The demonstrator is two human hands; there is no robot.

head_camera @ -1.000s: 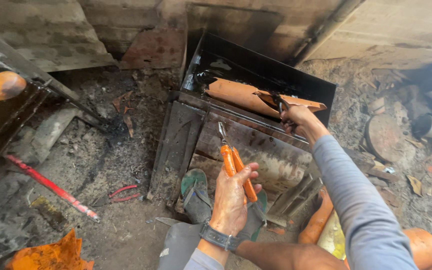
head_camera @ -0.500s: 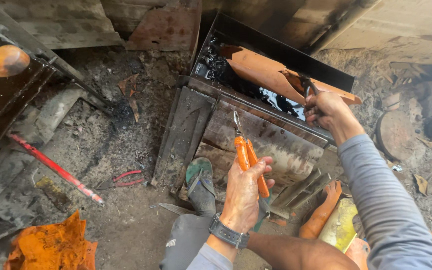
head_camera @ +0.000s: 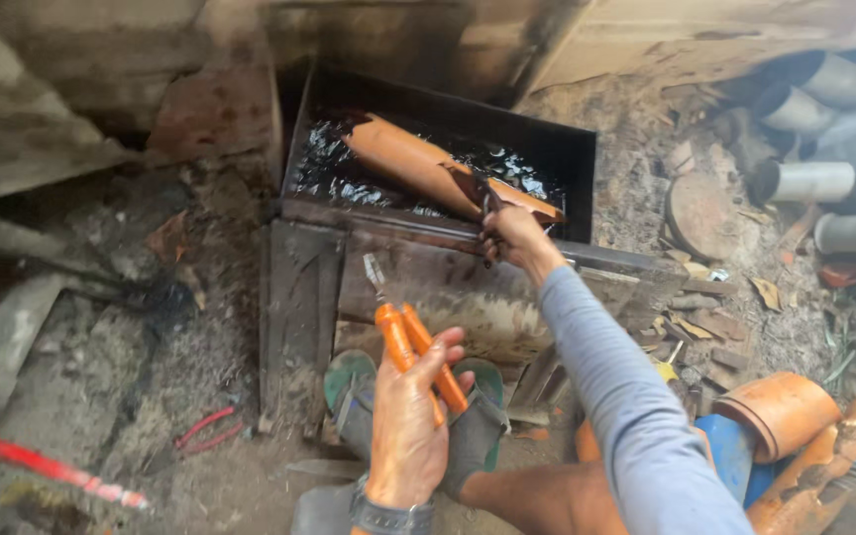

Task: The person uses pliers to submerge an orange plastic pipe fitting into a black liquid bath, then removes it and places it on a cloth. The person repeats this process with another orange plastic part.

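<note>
Pliers (head_camera: 410,349) in left hand (head_camera: 410,436), nearer than before

- the orange-handled pliers (head_camera: 410,342) stand nearly upright, metal nose up, gripped around the handles.
- the orange clay pipe (head_camera: 428,166) lies tilted in the black metal tray (head_camera: 547,149), half sunk in shiny dark liquid, its lower right end clamped by dark tongs (head_camera: 484,203).

Red rod (head_camera: 47,468) cut off at left edge; right hand (head_camera: 512,236) hides its tool's handle
</note>
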